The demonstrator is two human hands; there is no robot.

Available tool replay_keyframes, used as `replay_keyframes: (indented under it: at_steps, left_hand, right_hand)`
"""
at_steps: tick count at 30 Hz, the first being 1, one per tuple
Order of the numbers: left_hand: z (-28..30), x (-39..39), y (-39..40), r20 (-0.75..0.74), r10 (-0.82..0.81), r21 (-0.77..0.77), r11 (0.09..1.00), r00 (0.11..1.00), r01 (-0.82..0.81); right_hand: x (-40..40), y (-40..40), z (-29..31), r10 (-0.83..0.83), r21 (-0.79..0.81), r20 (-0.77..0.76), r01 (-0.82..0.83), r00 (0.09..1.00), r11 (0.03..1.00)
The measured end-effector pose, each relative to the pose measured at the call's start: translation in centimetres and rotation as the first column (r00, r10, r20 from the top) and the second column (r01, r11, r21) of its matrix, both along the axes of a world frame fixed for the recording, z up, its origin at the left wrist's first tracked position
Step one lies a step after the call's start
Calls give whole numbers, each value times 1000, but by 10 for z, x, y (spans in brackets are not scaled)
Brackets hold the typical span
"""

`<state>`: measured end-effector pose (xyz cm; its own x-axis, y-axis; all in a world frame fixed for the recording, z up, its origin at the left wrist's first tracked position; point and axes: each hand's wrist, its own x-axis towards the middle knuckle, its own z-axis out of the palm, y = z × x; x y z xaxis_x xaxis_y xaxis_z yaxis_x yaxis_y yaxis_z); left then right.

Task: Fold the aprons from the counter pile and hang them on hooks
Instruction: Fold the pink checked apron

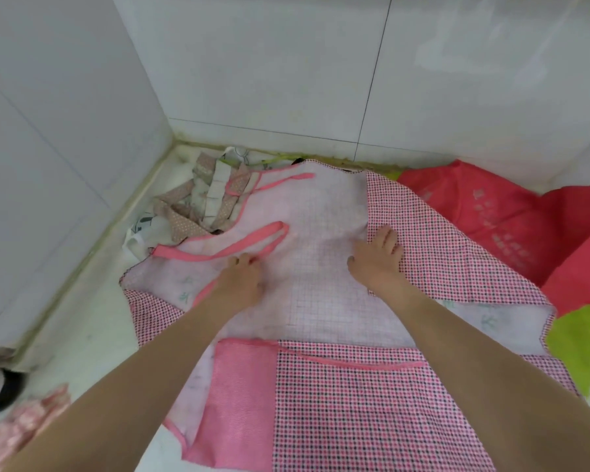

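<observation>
A pink checked apron lies spread on the white counter, its pale inner side turned up in the middle. Its right edge is folded over, showing the checked side. A pink strap loop lies across the upper left part. My left hand rests on the pale side, fingertips at the strap's end. My right hand lies flat with straight fingers on the edge of the folded-over flap.
A crumpled beige dotted apron sits in the back corner against the tiled walls. A red apron and a lime green cloth lie at the right. A pink floral cloth and a dark round object are at the lower left.
</observation>
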<state>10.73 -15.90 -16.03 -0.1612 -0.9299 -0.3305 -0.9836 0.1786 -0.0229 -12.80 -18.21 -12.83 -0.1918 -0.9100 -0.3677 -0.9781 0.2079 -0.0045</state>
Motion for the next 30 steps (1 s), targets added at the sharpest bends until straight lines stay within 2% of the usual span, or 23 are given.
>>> replay_keyframes:
  at_steps: [3,4,6,7,8,9,10,11,12,14,16,19,22,25,27,29,30]
  left_hand:
    - [21,6,5,82,-16,-2,1000,996,16]
    - [21,14,8,84,27,24,999,996,-29]
    - [24,46,13,174,278,23,958,945,-286]
    - [48,63,17,158,523,34,845,838,-534]
    - [54,78,19,212,617,-5,776,758,-630]
    - [61,83,22,296,600,41,769,743,-638]
    - [58,84,23,361,518,-45,840,775,-541]
    - [58,88,24,398,401,20,895,825,-445]
    - [67,82,29,365,352,34,920,862,-390]
    - [92,65,31,282,285,-60,958,916,-280]
    - [98,44,27,118,166,-82,984,979,-157]
    - [110,1,32,76,-145,-220,962,987,158]
    - [108,-40,36,25,-350,-285,895,936,342]
    - [105,-75,43,-41,-402,-257,889,915,379]
    - [99,-87,43,-99,-356,-216,919,929,329]
    - [96,-94,44,-204,-314,-153,946,927,286]
    - [94,-95,44,-233,-349,-168,934,908,316]
  right_hand:
    - [-6,-6,-4,-29,1,-87,30,996,1000]
    - [-6,-7,-2,-34,-4,-98,33,995,999]
    - [-6,-8,6,-11,-18,-130,8,991,1000]
    - [-3,-6,13,5,-33,-138,-10,990,999]
    - [-1,-5,19,19,-55,-144,-27,989,998]
    - [1,-4,26,38,-84,-155,-52,987,995]
    - [4,-1,32,69,-117,-179,-91,981,989]
    - [9,2,39,113,-144,-203,-144,973,979]
    - [14,4,43,159,-159,-201,-193,967,968]
    - [24,11,50,229,-159,-95,-242,969,957]
    - [29,24,58,330,-80,53,-326,942,942]
    - [26,49,75,455,99,187,-478,871,873]
    - [11,77,101,376,312,258,-445,890,839]
    - [-21,93,130,229,470,296,-351,927,810]
    - [-46,99,150,111,500,298,-254,948,828]
    - [-69,99,166,-8,442,262,-112,965,890]
    - [-80,96,172,-53,386,253,-50,966,921]
